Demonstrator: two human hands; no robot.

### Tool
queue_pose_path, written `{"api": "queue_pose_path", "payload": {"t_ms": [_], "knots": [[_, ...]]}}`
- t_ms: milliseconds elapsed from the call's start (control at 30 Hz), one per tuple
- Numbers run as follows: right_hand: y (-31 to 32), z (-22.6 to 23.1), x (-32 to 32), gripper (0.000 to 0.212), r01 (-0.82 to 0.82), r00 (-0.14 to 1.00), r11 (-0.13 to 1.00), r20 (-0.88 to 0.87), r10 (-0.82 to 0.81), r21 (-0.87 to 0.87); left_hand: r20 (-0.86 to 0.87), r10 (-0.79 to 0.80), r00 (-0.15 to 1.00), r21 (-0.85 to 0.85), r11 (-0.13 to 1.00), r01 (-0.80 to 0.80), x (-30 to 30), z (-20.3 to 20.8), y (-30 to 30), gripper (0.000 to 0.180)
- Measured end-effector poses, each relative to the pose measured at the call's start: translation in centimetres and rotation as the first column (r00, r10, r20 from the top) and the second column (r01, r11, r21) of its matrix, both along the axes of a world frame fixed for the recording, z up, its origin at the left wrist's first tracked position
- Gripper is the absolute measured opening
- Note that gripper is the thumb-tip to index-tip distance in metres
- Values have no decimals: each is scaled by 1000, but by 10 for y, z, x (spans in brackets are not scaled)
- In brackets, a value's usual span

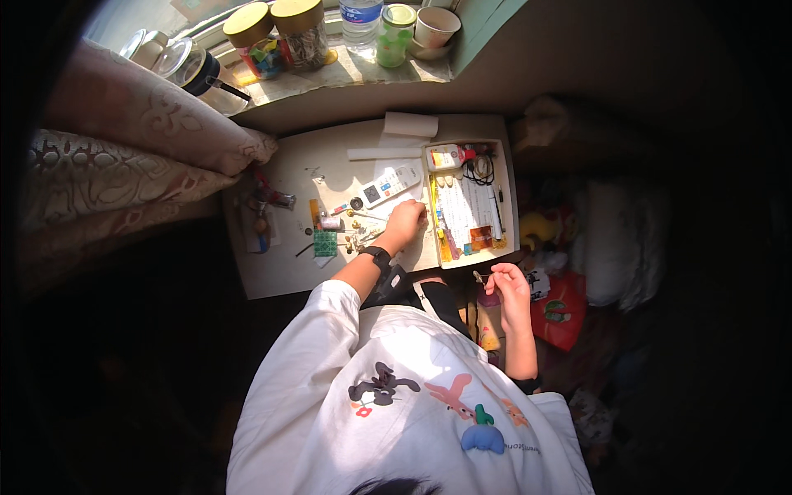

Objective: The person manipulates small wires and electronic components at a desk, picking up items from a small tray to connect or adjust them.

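Note:
My left hand point(404, 221) rests on the pale tabletop point(268, 276) with its fingers curled together, just left of a shallow white box point(512, 206). Whatever is in those fingers is hidden. A white remote control point(392, 186) lies beyond that hand. To the hand's left are a green square piece point(325, 243), a round black piece point(356, 203) and several small loose items. Off the table's front edge, below the box, my right hand point(511, 285) is raised. Its fingertips pinch a small thin piece point(480, 276) that looks metallic; its exact kind is unclear.
In the box are a white bottle point(446, 157), a black cable point(478, 171) and papers. A white roll point(410, 124) lies at the table's back. Jars point(300, 37) and a water bottle point(360, 26) line the windowsill. A curtain point(157, 124) hangs left; bags point(563, 309) sit right.

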State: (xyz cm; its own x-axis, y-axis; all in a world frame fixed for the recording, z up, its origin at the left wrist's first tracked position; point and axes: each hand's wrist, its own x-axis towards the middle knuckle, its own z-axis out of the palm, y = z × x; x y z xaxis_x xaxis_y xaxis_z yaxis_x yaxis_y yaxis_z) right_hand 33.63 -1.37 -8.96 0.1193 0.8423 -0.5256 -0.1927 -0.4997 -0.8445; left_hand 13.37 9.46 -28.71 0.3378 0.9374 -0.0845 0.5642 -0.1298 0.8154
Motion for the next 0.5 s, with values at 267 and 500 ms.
{"api": "queue_pose_path", "payload": {"t_ms": [267, 500], "knots": [[-2, -69, -18, 8, -226, 974, 951, -28, 226, -211, 530, 528, 663, -751, 656, 77, -49, 22, -11, 14], [-13, -136, -65, 10, -421, 861, 848, 151, 485, -322, 586, 599, 546, -797, 547, 255, -101, 34, -55, 13]]}}
